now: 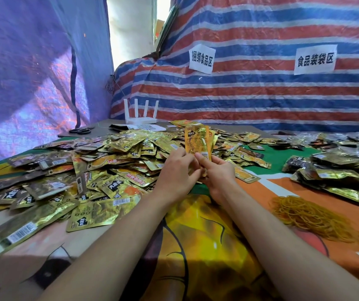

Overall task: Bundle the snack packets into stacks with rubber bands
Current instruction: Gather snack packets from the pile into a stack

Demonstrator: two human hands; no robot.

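Both hands hold one upright stack of packets (pixel 198 141) above the table (pixel 206 235). The left hand (pixel 177 172) and right hand (pixel 218 173) each have a grip closed on its lower end. Rubber bands (pixel 311 216) lie nearby, at right.

Two slender forearms (pixel 113 246) are shown bare along their whole visible length, from the bottom edge upward. The left hand (pixel 177 170) and the right hand (pixel 218 172) are likewise seen uncovered and bare-fingered.
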